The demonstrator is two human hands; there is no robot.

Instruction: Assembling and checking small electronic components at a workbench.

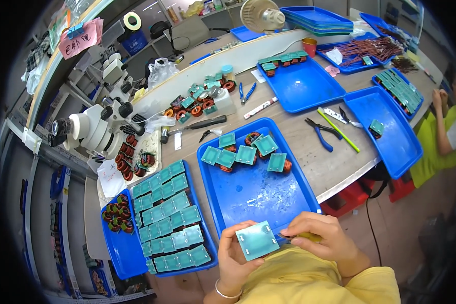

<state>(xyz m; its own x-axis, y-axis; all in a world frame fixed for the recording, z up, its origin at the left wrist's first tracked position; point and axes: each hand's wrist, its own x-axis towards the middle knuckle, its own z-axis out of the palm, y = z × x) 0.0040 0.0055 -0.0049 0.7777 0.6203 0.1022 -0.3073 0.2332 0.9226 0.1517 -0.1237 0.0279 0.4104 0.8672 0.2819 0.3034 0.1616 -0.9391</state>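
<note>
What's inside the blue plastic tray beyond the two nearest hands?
The tray holds square green boards, with copper-coloured wire coils showing beneath some. What's beneath the others is covered; the left hand and right hand hide parts of the near edge.

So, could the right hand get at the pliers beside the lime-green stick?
Probably yes: the pliers lie uncovered on the tabletop with nothing tall in between, though the right hand seems to hold something.

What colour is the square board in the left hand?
The square board in the left hand is bluish green, best seen in the head view.
</note>
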